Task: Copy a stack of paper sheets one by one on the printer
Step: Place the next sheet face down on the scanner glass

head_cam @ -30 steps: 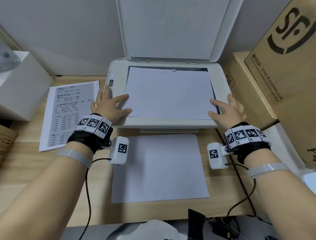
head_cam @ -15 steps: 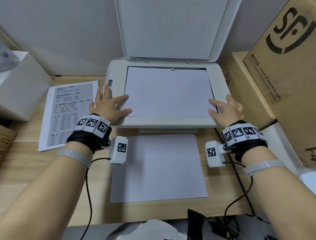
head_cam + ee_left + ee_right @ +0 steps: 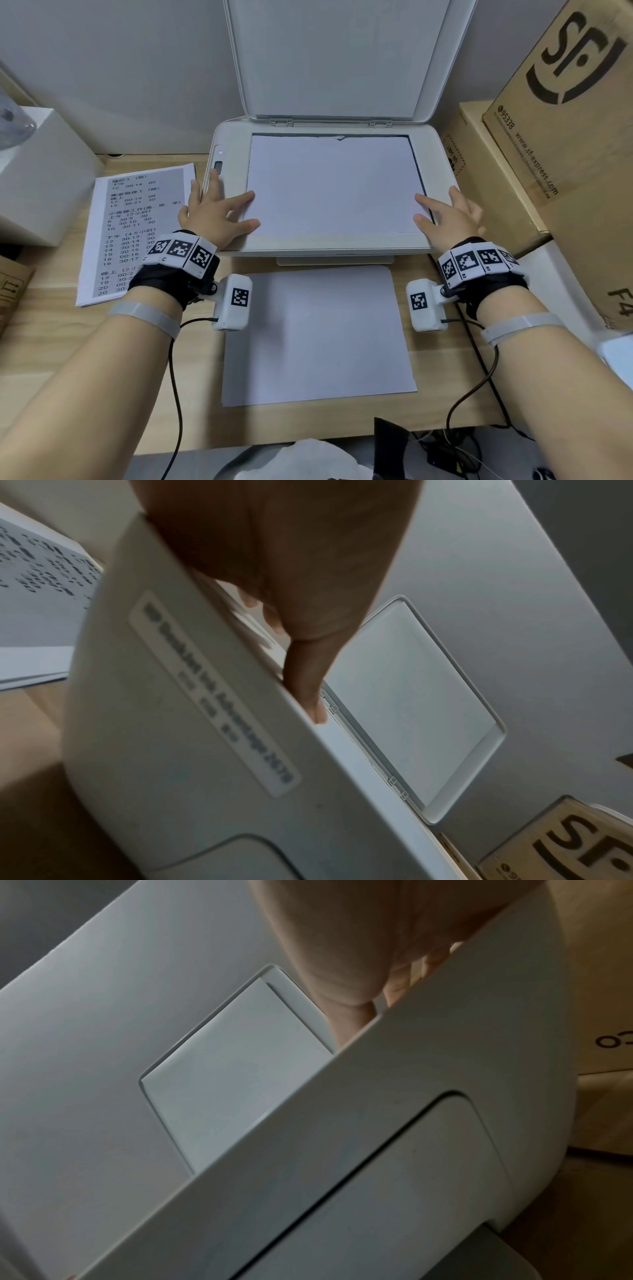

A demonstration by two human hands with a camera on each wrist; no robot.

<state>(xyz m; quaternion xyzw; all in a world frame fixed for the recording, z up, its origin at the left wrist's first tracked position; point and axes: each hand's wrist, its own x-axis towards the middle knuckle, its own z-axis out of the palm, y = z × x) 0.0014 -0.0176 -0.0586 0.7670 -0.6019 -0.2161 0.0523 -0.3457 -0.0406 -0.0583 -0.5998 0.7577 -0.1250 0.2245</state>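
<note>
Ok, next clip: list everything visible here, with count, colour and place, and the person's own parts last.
printer: one, white, back centre of the desk
scanner lid: one, white, raised upright against the wall
sheet on the glass: one, white, blank side up
blank sheets: white, count unclear, on the desk in front of the printer
printed stack: white with black text, count unclear, left of the printer
cardboard boxes: at least two, brown, right of the printer
white box: one, far left
desk: one, light wood
cables: black, running from the wrist cameras
left hand: open, fingertips on the sheet's left edge
right hand: open, fingertips on the sheet's right edge
</note>
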